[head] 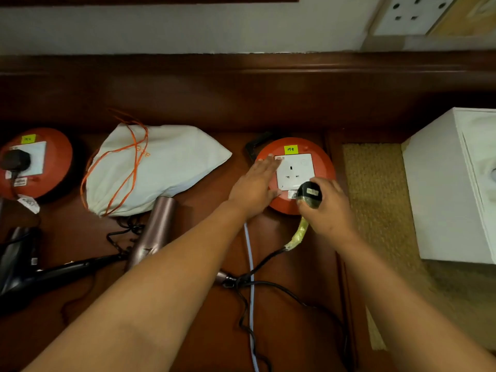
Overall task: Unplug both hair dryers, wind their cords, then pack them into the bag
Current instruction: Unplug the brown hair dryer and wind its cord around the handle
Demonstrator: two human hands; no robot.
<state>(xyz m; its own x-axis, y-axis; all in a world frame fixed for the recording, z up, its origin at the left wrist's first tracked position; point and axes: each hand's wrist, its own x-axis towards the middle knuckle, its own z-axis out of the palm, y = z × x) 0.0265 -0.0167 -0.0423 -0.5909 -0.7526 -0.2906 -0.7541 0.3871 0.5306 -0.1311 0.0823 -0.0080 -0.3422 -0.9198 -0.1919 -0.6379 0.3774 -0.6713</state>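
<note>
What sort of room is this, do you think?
Probably a bedroom or hotel room: dark wooden furniture against a white wall, a wall socket above it, and a woven mat beside a white cabinet.

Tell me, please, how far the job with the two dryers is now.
Done: the right socket is empty; the right hand grips the pulled plug, the left hand lies flat on that reel. Left: a black plug still sits in the left reel. No cord is wound; the pink dryer and black dryer lie outside the bag.
</note>
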